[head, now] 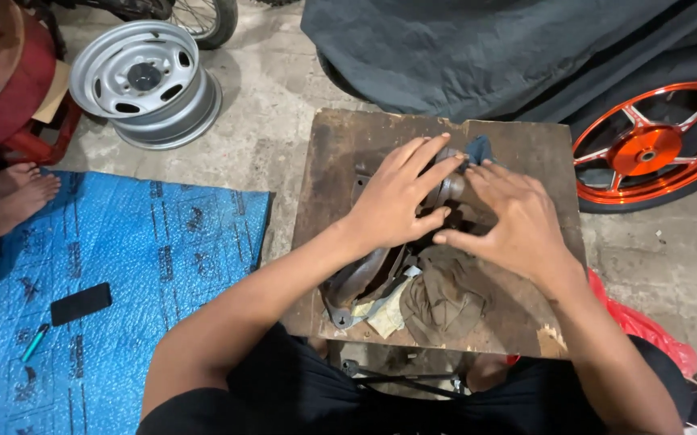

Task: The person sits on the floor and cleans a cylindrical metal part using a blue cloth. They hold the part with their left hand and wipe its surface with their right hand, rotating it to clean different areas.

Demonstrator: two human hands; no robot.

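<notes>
Both hands point(461, 209) fwd, palms down, fingers spread.

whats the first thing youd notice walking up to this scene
Both hands draw the eye first: the left hand and right hand press down on a curved grey metal part atop a worn wooden board at centre, with a dirty rag just below them. To the right a bright orange wheel stands out beneath a dark cover, while a silver wheel rim lies on the concrete at upper left.
</notes>
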